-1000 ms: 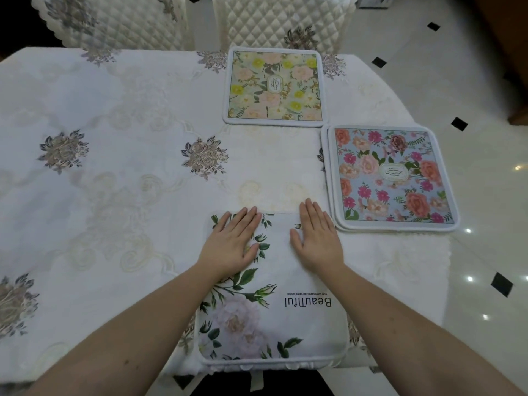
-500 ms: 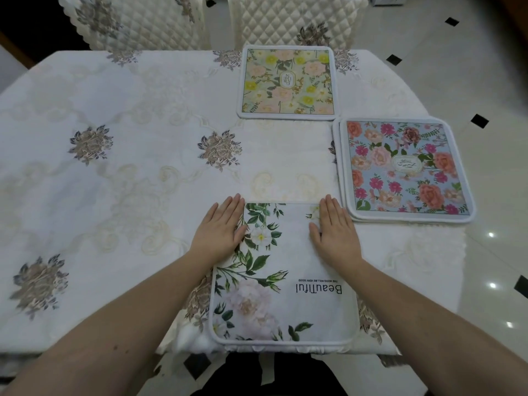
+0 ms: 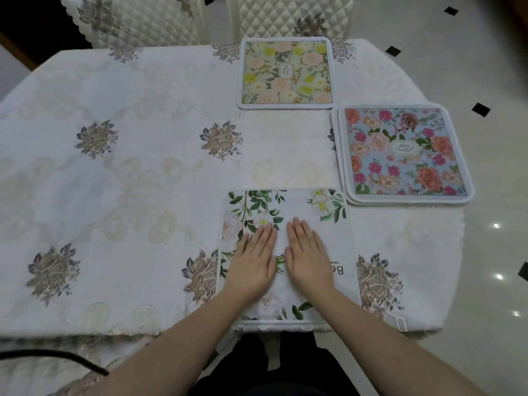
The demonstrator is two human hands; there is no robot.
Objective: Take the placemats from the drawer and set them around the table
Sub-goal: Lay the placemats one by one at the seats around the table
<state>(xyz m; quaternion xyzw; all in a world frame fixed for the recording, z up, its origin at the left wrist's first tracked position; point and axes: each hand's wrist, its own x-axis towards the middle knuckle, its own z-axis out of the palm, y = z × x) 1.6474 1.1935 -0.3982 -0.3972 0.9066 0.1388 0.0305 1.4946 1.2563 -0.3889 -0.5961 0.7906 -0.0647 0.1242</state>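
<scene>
Both hands, left [image 3: 253, 260] and right [image 3: 308, 254], lie flat side by side with fingers straight and together on the white mat [image 3: 314, 212] at the tabletop's [image 3: 128, 172] near edge. A yellow mat [image 3: 286, 72] sits at the far edge, and a blue mat [image 3: 401, 152] at the right edge.

Two bare forearms, no sleeves, left hand [image 3: 254, 260] and right hand [image 3: 307, 255] without rings, dark clothing below

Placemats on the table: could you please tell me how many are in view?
3, perhaps more: the white leafy placemat at the near edge, the yellow-flowered placemat at the far edge, and the blue rose placemat on the right, apparently stacked on another.
</scene>
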